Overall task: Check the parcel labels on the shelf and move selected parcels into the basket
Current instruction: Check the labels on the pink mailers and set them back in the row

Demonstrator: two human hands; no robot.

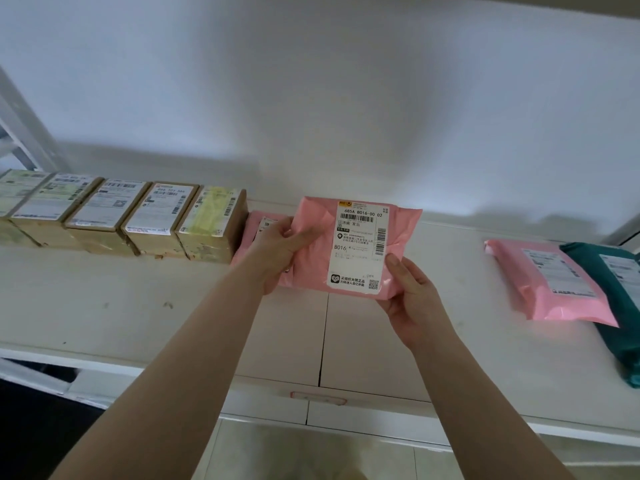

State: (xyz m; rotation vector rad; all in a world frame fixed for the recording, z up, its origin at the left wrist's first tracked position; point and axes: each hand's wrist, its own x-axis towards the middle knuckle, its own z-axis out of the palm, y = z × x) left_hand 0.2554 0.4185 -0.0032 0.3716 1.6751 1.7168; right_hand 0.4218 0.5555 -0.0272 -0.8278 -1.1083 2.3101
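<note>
White shelf under a pale wall carries taped cardboard boxes at left; both hands lift a pink mailer above it, label facing up; left hand pinches its left edge, right hand its lower right corner; it looks light, soft and slippery, best held by the edges.

White label on the pink mailer held up at centre, "685A B016-00 02" printed above a barcode, "B016" lower left, other parcels' labels too blurred to be read
</note>
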